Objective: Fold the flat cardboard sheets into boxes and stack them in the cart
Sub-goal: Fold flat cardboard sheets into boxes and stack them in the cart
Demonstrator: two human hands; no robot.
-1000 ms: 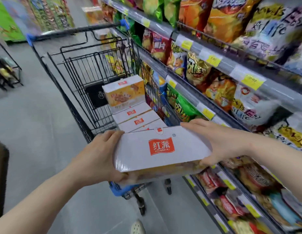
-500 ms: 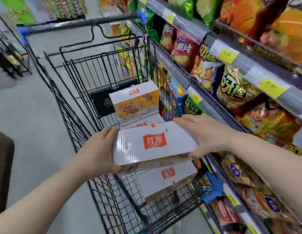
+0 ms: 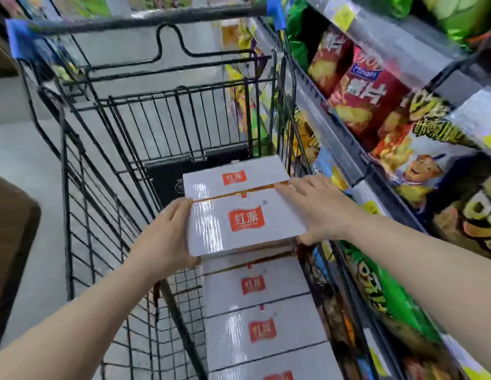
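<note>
A white folded box [image 3: 244,223] with a red logo sits between both my hands inside the black wire cart [image 3: 101,171]. My left hand [image 3: 167,237] grips its left side and my right hand [image 3: 318,207] presses its right edge and top. It rests level against another white box [image 3: 236,174] behind it, on top of a row of several white boxes [image 3: 263,311] along the cart's right side. What lies under the held box is hidden.
Snack shelves [image 3: 376,86] packed with chip bags run close along the cart's right. The cart's handle [image 3: 145,21] with blue ends is at the far end. Grey floor [image 3: 16,165] lies left, with a brown object [image 3: 11,242] at the left edge.
Both hands have carried the box forward and down into the cart, up against the far box. The view has moved in over the cart.
</note>
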